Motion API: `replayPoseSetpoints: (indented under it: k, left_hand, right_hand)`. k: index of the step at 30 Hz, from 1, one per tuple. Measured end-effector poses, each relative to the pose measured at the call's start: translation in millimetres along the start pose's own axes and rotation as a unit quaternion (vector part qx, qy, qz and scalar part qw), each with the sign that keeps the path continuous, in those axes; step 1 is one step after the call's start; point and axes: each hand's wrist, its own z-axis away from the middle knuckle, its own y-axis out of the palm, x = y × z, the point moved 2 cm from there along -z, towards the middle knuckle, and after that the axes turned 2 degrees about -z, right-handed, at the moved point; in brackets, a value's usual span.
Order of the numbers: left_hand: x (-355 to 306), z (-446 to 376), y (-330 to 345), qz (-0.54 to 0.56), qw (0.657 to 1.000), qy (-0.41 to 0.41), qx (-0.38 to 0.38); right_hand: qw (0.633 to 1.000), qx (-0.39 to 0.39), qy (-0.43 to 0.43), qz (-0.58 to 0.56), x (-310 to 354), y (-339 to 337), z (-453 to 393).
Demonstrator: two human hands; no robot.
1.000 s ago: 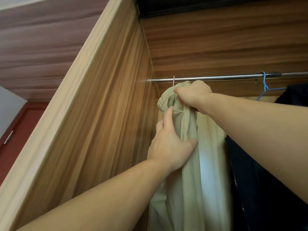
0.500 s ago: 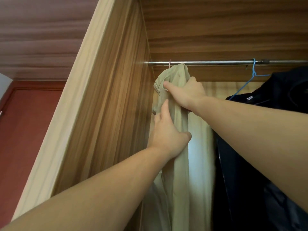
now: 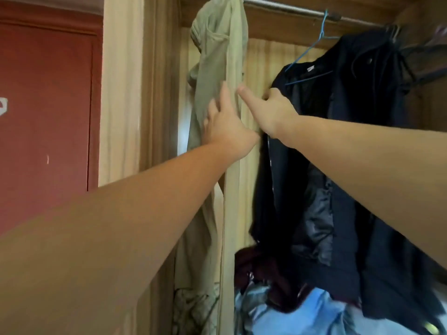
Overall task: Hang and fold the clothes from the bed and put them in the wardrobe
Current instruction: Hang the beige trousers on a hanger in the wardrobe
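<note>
- The left hand (image 3: 225,126) lies flat, fingers straight, on the khaki trousers (image 3: 217,68) hanging from the rail (image 3: 285,8).
- The right hand (image 3: 271,110) curls its fingers into the dark jacket (image 3: 338,141); a careless tug could drag it off the blue hanger (image 3: 312,47).
- A red door (image 3: 46,105) stands left of the wooden wardrobe (image 3: 159,93); clothes lie heaped below.

At twelve o'clock from my left hand (image 3: 227,126), the trousers (image 3: 217,56) are matt khaki cloth; the rail (image 3: 285,7) is shiny metal, the wardrobe (image 3: 159,68) wood-grained, and the jacket lining (image 3: 316,223) faintly glossy.
</note>
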Motion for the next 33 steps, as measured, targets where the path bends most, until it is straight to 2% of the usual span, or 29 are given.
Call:
replayPoseSetpoints:
  k: [5,9,14,19,28,33]
  left_hand:
    - [-11,39,-3,-0.096,0.990,0.092,0.044]
    - [-16,80,13,-0.181,0.967,0.168,0.070]
    - [-18,154,58,-0.128,0.956,0.163,0.208]
    - [-45,244,104,-0.125,0.923,0.160,0.328]
    - [-148,352,170,0.011,0.870,0.230,0.435]
    - [-187,422,195,0.120,0.813,0.288,0.491]
  right_hand:
    - [0.999,0.003,0.021,0.049,-43,-23,44]
    - [0.987,0.040,0.019,0.157,-84,-55,92]
    - [0.940,0.108,0.036,0.320,-125,-110,182]
    - [0.893,0.128,0.099,0.419,-155,-185,283]
    - [0.819,0.069,0.277,0.498,-161,-320,434]
    - [0.769,-0.017,0.373,0.519,-144,-350,504]
